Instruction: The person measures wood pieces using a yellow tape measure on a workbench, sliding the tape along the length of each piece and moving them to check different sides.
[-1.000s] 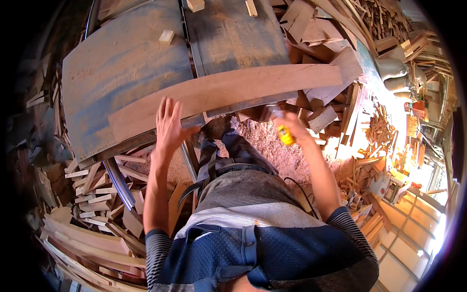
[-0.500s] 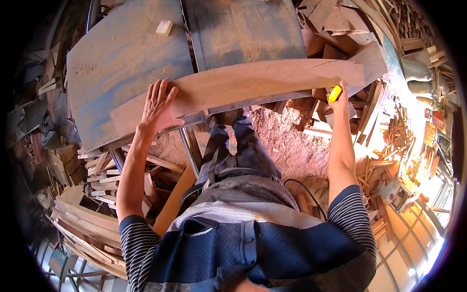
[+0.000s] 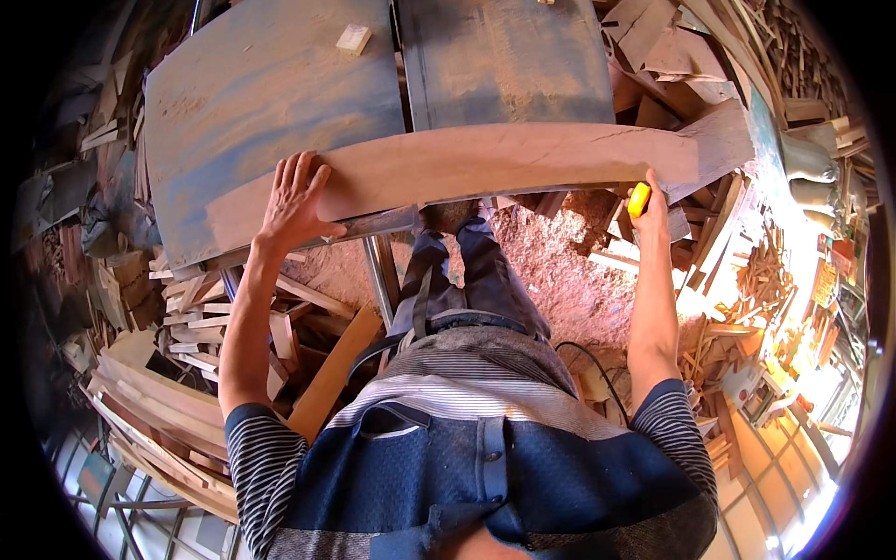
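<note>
A long, flat wooden board lies across the near edge of a dusty blue-grey metal machine table. My left hand rests with spread fingers on the board's left part, its thumb reaching toward the near edge. At the board's right end, my right hand is closed around a yellow tape measure, fingers against the board's near edge. Some of the right fingers are hidden. Whether any tape blade is pulled out, I cannot tell.
A small wood block sits on the sawdust-covered table, left of a dark slot. A greyish plank juts out beyond the board's right end. Offcuts pile up at left, with more scraps at right. A black cable hangs beside my waist.
The view has shifted, and the table appears farther right. Against the table, the board and both hands have moved slightly left. My right hand still holds the tape measure.
</note>
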Action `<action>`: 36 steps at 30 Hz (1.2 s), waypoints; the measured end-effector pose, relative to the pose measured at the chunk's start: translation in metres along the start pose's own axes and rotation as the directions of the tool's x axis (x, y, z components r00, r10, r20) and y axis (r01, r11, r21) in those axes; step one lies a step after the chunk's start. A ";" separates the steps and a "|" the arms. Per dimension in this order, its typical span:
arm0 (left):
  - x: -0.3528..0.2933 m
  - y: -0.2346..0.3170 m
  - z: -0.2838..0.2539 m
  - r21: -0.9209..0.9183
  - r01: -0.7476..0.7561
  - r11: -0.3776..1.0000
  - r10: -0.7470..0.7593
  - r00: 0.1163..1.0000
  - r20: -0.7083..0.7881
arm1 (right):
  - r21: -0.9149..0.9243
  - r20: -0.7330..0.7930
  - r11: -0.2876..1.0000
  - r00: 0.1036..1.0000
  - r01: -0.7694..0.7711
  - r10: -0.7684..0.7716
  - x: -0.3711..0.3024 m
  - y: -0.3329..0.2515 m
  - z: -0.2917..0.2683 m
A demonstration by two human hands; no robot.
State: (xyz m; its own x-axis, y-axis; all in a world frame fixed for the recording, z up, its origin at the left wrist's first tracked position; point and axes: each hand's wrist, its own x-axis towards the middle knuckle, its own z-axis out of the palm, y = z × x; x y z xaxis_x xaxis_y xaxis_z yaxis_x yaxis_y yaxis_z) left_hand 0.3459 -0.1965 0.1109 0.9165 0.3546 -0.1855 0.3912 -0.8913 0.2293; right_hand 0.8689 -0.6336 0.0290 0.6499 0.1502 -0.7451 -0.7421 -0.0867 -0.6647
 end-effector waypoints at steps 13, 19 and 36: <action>-0.007 -0.004 0.004 -0.022 -0.037 0.999 0.035 0.998 -0.054 | 0.119 -0.076 0.993 0.997 0.000 0.009 0.015 0.007 -0.009; -0.009 -0.007 0.006 -0.028 -0.064 0.998 0.061 0.995 -0.083 | 0.188 -0.056 0.982 0.997 -0.032 0.044 0.003 0.010 -0.017; -0.011 0.018 0.019 0.136 0.038 0.990 -0.033 0.999 -0.033 | -0.495 0.105 0.861 0.975 -0.118 0.194 -0.139 0.209 0.060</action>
State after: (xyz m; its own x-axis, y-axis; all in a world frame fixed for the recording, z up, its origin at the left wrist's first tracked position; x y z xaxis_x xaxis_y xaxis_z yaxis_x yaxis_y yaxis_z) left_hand 0.3412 -0.2222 0.0987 0.9052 0.3934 -0.1610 0.4103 -0.9075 0.0897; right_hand 0.6137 -0.6138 -0.0032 0.4729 0.2330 -0.8498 -0.6337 -0.5802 -0.5117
